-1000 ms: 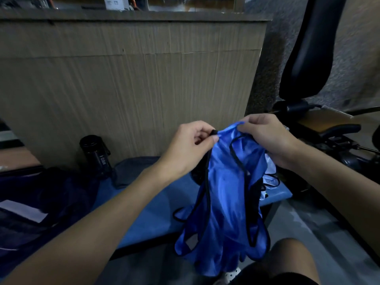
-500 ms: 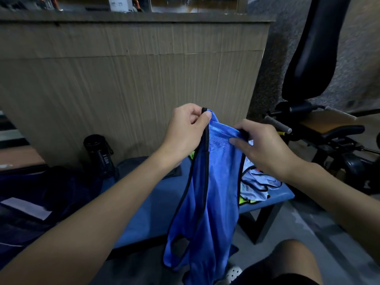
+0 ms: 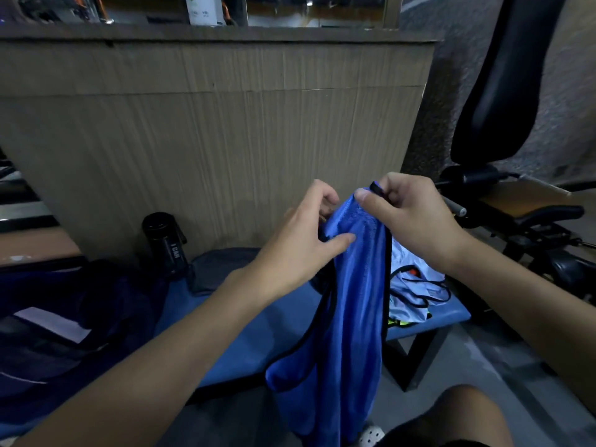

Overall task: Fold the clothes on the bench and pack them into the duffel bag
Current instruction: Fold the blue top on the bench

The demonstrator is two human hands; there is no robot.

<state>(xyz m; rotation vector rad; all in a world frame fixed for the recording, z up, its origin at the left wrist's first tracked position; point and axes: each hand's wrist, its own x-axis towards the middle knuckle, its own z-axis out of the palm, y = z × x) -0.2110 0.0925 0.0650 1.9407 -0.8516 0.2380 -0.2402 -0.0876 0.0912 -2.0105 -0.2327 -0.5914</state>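
Above tabletop (image 3: 251, 343): left hand (image 3: 300, 243), right hand (image 3: 416, 221) each in tight pinch grip on blue vest (image 3: 354, 301) top. Risk: slippery mesh slides loose, fold skews.

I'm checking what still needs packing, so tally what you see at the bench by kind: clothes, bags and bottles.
Clothes: 4 (blue vest pinched by left hand and right hand; pale vest, neon yellow piece and grey cloth on the bench)
Bags: 1 (duffel bag)
Bottles: 1 (black bottle)
Total: 6
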